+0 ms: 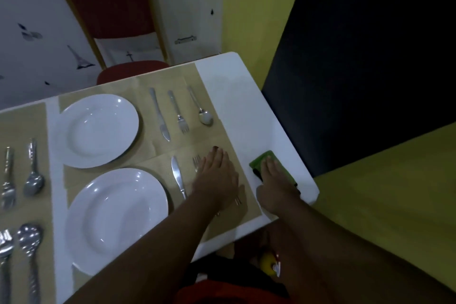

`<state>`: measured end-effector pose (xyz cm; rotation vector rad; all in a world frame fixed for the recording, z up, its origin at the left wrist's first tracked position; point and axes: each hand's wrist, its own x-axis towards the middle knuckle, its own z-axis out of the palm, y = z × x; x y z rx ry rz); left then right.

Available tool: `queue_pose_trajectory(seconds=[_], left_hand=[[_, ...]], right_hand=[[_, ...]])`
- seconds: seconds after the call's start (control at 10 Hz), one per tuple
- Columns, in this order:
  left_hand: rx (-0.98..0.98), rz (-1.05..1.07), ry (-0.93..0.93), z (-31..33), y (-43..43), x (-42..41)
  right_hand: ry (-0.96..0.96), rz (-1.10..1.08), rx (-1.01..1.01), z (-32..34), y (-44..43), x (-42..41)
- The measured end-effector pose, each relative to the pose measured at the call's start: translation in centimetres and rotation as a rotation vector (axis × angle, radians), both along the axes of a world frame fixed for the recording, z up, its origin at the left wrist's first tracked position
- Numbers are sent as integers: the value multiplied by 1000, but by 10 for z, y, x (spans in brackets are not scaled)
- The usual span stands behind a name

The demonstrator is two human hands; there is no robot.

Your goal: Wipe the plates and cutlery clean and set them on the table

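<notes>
The near plate [116, 219] sits on a tan placemat [158, 163] on the counter [234, 96]. Just right of it a knife [178, 176] lies lengthwise, tip pointing away. Right of that, the left hand [217, 177] rests flat, fingers [218, 155] straight, over a fork [196, 163] whose tines point away. Farther right of the plate, the right hand [274, 185] presses a green cloth [267, 157] with straight fingers. Beyond the plate lies the far plate [97, 131].

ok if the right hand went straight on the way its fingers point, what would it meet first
Nothing that I can see: past the green cloth under the right hand lies only bare white table, up to its edge.
</notes>
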<state>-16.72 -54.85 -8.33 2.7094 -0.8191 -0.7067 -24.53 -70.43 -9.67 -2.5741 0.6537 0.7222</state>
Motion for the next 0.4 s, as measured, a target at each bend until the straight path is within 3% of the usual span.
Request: queue_pose_trajectory(seconds=[0.1,0.2,0.4], left_hand=[[32,15,6,-1,8,1],[17,20,5,10,24,15],[47,171,-174,65,83,80]], right_hand=[[-71,-52,-30,7,11,13],[-116,103,-76,24,32,35],[-346,351,-53,91,83,113]])
